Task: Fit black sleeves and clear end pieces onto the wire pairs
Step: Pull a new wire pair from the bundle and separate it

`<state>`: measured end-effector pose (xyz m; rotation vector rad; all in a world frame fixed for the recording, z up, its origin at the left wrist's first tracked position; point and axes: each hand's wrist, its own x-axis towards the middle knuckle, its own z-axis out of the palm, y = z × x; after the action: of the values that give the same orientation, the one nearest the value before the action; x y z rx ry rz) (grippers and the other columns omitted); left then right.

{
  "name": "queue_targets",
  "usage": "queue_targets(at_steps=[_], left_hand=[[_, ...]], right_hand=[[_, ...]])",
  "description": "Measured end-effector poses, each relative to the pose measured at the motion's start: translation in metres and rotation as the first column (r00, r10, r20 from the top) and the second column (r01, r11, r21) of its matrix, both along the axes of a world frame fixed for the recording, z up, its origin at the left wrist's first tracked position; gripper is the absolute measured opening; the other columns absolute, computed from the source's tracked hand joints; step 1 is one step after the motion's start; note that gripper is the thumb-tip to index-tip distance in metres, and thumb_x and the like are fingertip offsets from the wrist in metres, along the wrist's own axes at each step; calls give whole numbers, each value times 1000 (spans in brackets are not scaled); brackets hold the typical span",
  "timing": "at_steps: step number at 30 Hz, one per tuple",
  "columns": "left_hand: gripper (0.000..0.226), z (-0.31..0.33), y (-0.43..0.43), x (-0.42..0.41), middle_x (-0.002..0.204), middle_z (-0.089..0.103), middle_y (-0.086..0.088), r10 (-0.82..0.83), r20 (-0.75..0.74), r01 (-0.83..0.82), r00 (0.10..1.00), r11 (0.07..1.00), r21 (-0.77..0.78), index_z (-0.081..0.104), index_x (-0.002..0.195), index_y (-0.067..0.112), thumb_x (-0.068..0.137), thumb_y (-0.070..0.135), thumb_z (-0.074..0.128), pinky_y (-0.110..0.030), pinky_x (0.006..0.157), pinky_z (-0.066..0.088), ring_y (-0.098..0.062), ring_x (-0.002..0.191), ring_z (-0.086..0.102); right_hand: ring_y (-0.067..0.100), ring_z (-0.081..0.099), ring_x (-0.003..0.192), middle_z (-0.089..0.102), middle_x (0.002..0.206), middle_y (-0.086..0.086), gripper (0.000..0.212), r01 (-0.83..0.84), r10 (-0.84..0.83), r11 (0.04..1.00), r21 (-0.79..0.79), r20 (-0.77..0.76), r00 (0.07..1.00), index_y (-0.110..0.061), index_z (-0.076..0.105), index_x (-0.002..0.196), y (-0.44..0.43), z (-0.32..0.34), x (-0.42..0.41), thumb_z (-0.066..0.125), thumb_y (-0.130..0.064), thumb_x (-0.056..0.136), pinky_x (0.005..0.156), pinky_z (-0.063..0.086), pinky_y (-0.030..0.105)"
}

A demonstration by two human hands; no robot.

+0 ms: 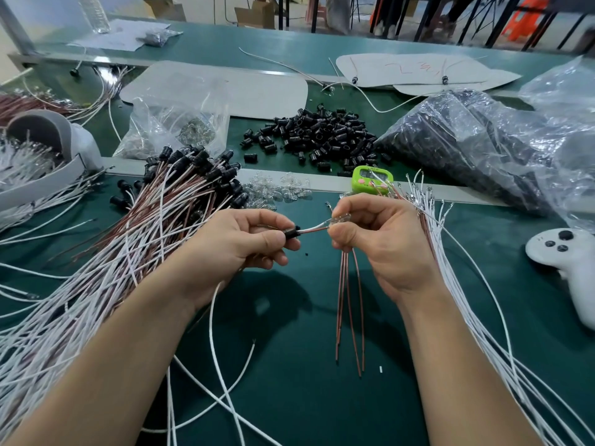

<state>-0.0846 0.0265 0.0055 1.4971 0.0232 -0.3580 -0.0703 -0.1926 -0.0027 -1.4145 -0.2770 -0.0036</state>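
Note:
My left hand [244,243] pinches a black sleeve [291,234] threaded on a white and brown wire pair [310,230]. My right hand [383,239] holds a clear end piece [340,219] at the tip of that pair, and also grips several loose brown wires [349,304] hanging down. Both hands are above the green mat, close together. A pile of loose black sleeves [322,136] lies behind them. Loose clear end pieces [277,191] lie just beyond my left hand.
A heap of finished wire pairs with sleeves [167,201] spreads at the left. White wires [457,268] fan out at the right. A green timer [370,180], a white controller [566,255], a bag of black parts [476,140] and a bag of clear parts [174,123] lie around.

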Motion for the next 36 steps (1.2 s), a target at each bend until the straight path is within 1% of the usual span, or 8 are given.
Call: queue_targets(at_steps=[4, 8, 13, 18, 23, 30, 34, 36], left_hand=[[11, 3, 2, 1, 93, 78, -17, -51, -23, 52, 998, 999, 17, 67, 102, 9, 92, 5, 64, -12, 41, 37, -9, 44, 52], [27, 4, 3, 1, 81, 76, -13, -63, -11, 64, 998, 997, 50, 71, 104, 10, 78, 18, 70, -11, 38, 28, -7, 41, 32], [20, -2, 0, 0, 84, 78, -14, 2, -17, -1, 1000, 997, 83, 73, 103, 8, 84, 6, 74, -14, 47, 39, -8, 53, 57], [31, -3, 0, -1, 83, 77, -13, -86, -52, 92, 995, 986, 140, 73, 84, 14, 68, 40, 79, -14, 48, 42, -13, 55, 60], [21, -7, -4, -1, 80, 75, -16, -100, -12, 100, 995, 994, 50, 70, 84, 13, 73, 25, 84, -14, 49, 43, -14, 59, 61], [25, -6, -12, -6, 79, 75, -15, -88, 46, 85, 995, 994, 68, 69, 86, 12, 73, 31, 76, -16, 53, 45, -15, 61, 64], [9, -5, -12, -7, 81, 78, -9, -63, 152, 25, 986, 971, 237, 78, 81, 20, 78, 23, 86, -20, 70, 52, -12, 72, 67], [9, -4, -9, -6, 77, 78, 2, -84, 204, 1, 975, 926, 376, 81, 84, 27, 80, 21, 86, -16, 66, 50, -3, 66, 66]], right_hand=[[15, 63, 53, 69, 65, 3, 24, -2, 2, 1000, 0, -3, 1000, -5, 72, 84, -1, 0, 0, 76, 17, 76, 53, 49, 24], [15, 63, 54, 69, 65, 2, 25, -19, 19, 1000, -5, 9, 1000, -8, 74, 83, -2, 0, 0, 77, 16, 76, 53, 49, 23], [15, 62, 53, 70, 66, 2, 21, -52, 51, 999, 18, 18, 999, -12, 75, 81, -1, 1, -1, 81, 6, 72, 53, 50, 23], [14, 62, 53, 70, 67, 2, 21, -56, 56, 998, -5, 19, 998, -8, 74, 82, -1, 0, -1, 82, 8, 72, 53, 50, 23], [13, 62, 54, 69, 64, 1, 23, -81, 82, 995, -50, 11, 997, -12, 74, 80, 2, -1, -2, 80, 9, 72, 53, 50, 22], [15, 64, 55, 71, 65, 6, 19, -128, 128, 988, -89, 4, 992, -15, 77, 79, 4, -2, -2, 82, 2, 71, 54, 50, 24], [16, 64, 56, 71, 65, 6, 18, -122, 123, 987, -103, 5, 992, -14, 78, 78, 3, -2, -2, 81, 3, 72, 56, 51, 27], [17, 64, 57, 71, 65, 7, 18, -122, 123, 985, -125, -1, 992, -15, 78, 77, 3, -3, -2, 81, 2, 71, 57, 51, 29]])
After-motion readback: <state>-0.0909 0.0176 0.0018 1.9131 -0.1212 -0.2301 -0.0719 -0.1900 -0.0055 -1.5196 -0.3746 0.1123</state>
